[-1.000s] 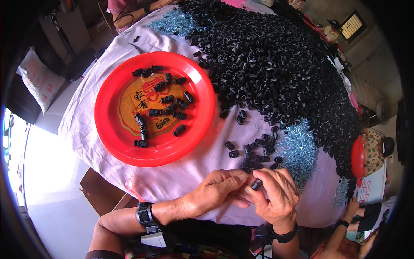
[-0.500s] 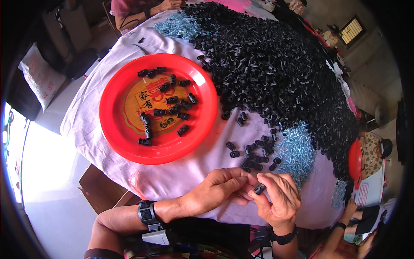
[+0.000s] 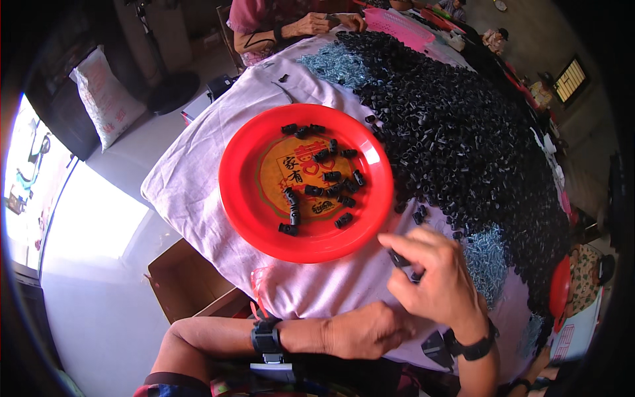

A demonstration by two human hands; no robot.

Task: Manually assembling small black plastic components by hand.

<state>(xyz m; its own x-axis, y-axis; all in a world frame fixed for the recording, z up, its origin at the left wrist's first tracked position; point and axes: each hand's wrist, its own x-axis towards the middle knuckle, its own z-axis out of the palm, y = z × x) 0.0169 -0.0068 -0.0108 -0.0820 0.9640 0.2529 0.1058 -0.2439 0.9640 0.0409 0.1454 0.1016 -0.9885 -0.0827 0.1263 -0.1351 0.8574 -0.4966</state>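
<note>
In the head view my left hand (image 3: 367,331) rests low at the table's near edge, fingers curled inward; whatever it may hold is hidden. My right hand (image 3: 440,274) is farther forward, just right of the plate's near rim. Its index finger and thumb are apart. Small black plastic pieces (image 3: 399,259) show between them, slightly blurred and apparently on the cloth rather than gripped. The red round plate (image 3: 239,218) carries several short black cylindrical plastic pieces, like cord locks (image 3: 332,176), scattered over its printed yellow centre.
A large heap of black plastic parts (image 3: 463,145) covers the table's right side. Small metal springs lie in piles (image 3: 486,264) beside it and at the far end (image 3: 334,64). Across the table is another person's hand (image 3: 314,24). A cardboard box (image 3: 188,278) stands at lower left.
My hands have separated: the right moved forward toward the plate and spread its finger and thumb, while the left stayed near the edge and curled. The whole view has shifted.
</note>
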